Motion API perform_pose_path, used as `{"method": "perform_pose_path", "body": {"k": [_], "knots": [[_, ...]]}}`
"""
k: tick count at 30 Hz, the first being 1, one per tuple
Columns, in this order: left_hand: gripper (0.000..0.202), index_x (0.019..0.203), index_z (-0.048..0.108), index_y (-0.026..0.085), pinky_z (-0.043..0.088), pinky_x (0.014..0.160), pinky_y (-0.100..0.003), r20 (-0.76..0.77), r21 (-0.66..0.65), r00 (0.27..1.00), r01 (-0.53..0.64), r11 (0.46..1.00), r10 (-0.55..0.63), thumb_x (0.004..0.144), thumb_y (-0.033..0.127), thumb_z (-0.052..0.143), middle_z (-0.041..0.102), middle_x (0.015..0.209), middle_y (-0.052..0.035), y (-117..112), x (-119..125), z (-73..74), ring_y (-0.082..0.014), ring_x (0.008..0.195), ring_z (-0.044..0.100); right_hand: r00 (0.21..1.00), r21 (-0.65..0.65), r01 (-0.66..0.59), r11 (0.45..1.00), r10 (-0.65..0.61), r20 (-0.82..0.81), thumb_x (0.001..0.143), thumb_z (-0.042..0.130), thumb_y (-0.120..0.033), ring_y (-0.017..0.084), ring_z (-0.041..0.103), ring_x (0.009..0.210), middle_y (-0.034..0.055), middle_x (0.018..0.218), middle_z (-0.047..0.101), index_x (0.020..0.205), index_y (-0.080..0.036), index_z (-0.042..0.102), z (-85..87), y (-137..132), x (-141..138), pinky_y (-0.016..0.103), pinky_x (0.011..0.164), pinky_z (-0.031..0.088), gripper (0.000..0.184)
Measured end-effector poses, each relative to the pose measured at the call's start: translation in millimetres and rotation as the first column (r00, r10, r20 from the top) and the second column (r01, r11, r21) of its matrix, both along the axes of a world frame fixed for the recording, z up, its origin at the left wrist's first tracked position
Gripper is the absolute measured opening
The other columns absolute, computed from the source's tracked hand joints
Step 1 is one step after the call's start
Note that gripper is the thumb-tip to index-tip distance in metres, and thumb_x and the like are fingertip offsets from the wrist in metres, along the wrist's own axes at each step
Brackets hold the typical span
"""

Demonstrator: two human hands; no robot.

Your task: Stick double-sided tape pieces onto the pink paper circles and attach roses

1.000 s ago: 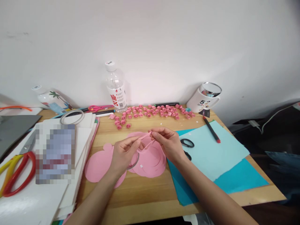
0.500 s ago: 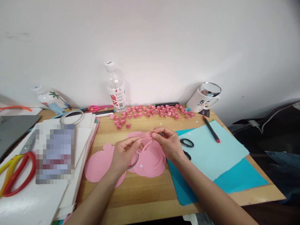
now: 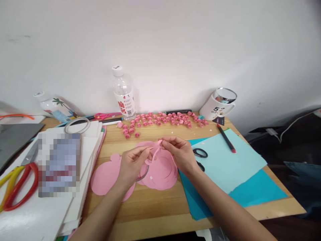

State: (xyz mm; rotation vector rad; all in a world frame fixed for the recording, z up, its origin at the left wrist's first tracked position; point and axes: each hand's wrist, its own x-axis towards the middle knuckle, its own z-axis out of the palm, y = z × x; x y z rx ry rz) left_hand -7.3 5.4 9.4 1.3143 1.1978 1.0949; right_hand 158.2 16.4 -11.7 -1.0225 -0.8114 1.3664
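Observation:
A curling pink paper strip (image 3: 155, 154) stretches between my two hands above the table. My left hand (image 3: 133, 164) pinches it from the left, fingers closed. On the other side, my right hand (image 3: 179, 152) is closed on the strip's end between thumb and fingers. Beneath them lie several round pink paper pieces (image 3: 163, 177), overlapping, with more pink paper (image 3: 104, 177) to the left. A thin grey curved edge shows below my left hand, partly hidden. Many small rolled pink paper roses (image 3: 159, 118) stand in a band along the back of the table.
Black-handled scissors (image 3: 200, 153) lie on pale blue paper (image 3: 233, 164) at right, with a red-tipped black marker (image 3: 226, 139). A plastic bottle (image 3: 124, 95) and a white mug (image 3: 217, 105) stand by the wall. Red-and-yellow scissors (image 3: 21, 190) rest on stacked paper (image 3: 64, 204) at left.
My right hand's fingertips have shifted slightly, and more of the strip's pink end shows at them. My left hand stays in nearly the same place.

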Motion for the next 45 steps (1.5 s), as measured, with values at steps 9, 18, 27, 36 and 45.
{"method": "perform_pose_path", "body": {"k": [9,18,27,36,45], "knots": [[0.015,0.073,0.073,0.016,0.049,0.06,-0.022,-0.003,0.0,1.0,-0.006,1.0,0.006,0.077,0.025,0.061,0.067,0.061,-0.0014,-0.8,1.2,1.6,-0.0124,0.058,0.059,0.999,0.055,0.017,0.998,-0.019,0.036,0.056,0.081,-0.026,0.011,0.057,0.057,-0.0021,0.062,0.065,0.066,-0.021,0.067,2.4,-0.2,0.0,0.027,0.06,0.048,0.018],[0.015,0.074,0.071,0.016,0.049,0.062,-0.021,0.0,-0.017,1.0,-0.023,1.0,0.023,0.078,0.027,0.062,0.068,0.063,-0.0008,0.1,-0.4,-1.1,-0.0122,0.06,0.06,0.999,0.018,-0.024,1.0,0.023,0.036,0.067,0.074,-0.03,0.013,0.062,0.069,0.0045,0.088,0.072,0.081,-0.021,0.072,3.5,-1.9,-1.4,0.03,0.072,0.05,0.017],[0.014,0.07,0.069,0.016,0.048,0.061,-0.02,0.014,-0.007,1.0,-0.009,1.0,0.009,0.077,0.025,0.062,0.066,0.06,0.0004,-0.5,0.5,1.8,-0.0109,0.059,0.058,1.0,-0.004,-0.011,1.0,0.011,0.008,0.064,0.077,-0.027,0.013,0.063,0.068,0.003,0.081,0.072,0.078,-0.02,0.07,2.3,-1.0,-0.9,0.028,0.069,0.05,0.017],[0.015,0.07,0.07,0.016,0.048,0.061,-0.018,0.012,-0.012,1.0,-0.014,1.0,0.014,0.077,0.024,0.061,0.067,0.062,0.0001,-0.8,0.6,1.1,-0.0106,0.06,0.059,1.0,0.067,-0.013,0.998,0.011,0.024,0.059,0.079,-0.022,0.009,0.057,0.055,-0.0029,0.065,0.067,0.068,-0.021,0.068,1.8,-0.8,-0.3,0.024,0.058,0.047,0.014],[0.015,0.08,0.073,0.016,0.05,0.062,-0.02,0.017,-0.043,0.998,-0.055,0.998,0.056,0.076,0.026,0.063,0.07,0.064,-0.0002,-0.8,1.3,1.1,-0.0122,0.061,0.062,1.0,-0.026,-0.008,1.0,0.008,0.006,0.064,0.077,-0.031,0.013,0.064,0.068,0.0017,0.078,0.072,0.08,-0.021,0.073,1.1,-0.5,-0.3,0.029,0.073,0.05,0.02]]}}
